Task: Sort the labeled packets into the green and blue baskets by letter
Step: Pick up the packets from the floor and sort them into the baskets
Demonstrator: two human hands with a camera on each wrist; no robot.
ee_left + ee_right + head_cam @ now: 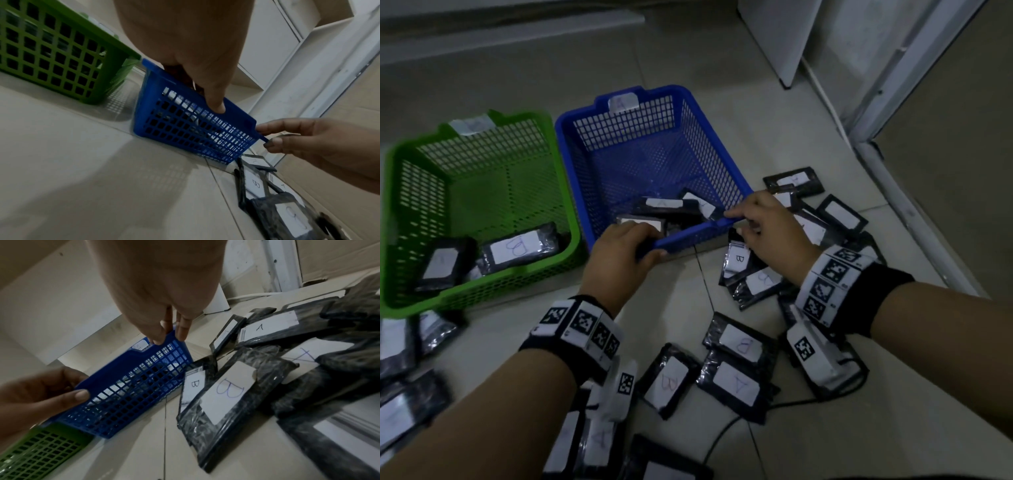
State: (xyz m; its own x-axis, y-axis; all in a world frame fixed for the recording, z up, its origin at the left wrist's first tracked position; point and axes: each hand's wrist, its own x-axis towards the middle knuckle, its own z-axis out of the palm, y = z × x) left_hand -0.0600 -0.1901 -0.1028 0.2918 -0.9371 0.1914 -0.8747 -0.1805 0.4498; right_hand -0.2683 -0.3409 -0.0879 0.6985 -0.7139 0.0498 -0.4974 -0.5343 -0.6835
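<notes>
The blue basket [626, 120] stands right of the green basket [482, 150] on the floor. My left hand [619, 250] grips the blue basket's near rim, thumb outside and fingers curled over the edge. My right hand [760, 222] pinches the same rim at its near right corner. The left wrist view shows my left hand [205, 91] on the blue basket [185, 126] and my right hand [292, 138] at the corner. Several black packets with white labels [664, 212] lie inside the blue basket. The green basket holds packets, one marked B [517, 246].
Black labeled packets are strewn over the tiled floor: B packets [224, 394] just right of the blue basket [127, 394], more near my forearms [736, 380] and at the left edge [400, 346]. A black cable [726, 435] crosses the floor. White furniture stands behind.
</notes>
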